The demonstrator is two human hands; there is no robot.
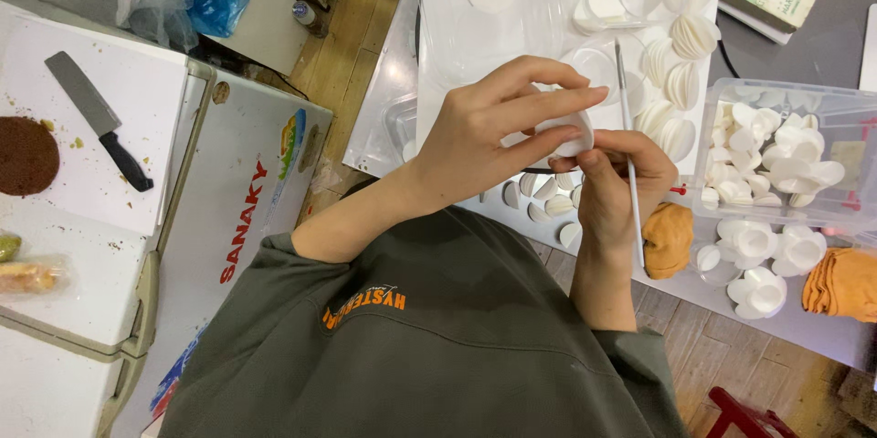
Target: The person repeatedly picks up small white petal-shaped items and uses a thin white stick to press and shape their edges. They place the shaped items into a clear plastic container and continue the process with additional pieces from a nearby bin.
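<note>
My left hand (pixel 493 132) pinches a small white rounded piece (pixel 574 134) between thumb and fingers, above the table's edge. My right hand (pixel 614 184) holds a thin white-handled brush (pixel 628 141) upright, its thumb touching the white piece from below. Several more white petal-like pieces (pixel 546 197) lie on the table just beneath my hands.
A clear empty plastic tray (pixel 457 27) sits beyond my left hand. Rows of white discs (pixel 681 59) lie to the right of it. A clear box (pixel 850 127) holds white shaped pieces. Orange lumps (pixel 669 239) lie at right. A knife (pixel 99 118) rests on a white chest at left.
</note>
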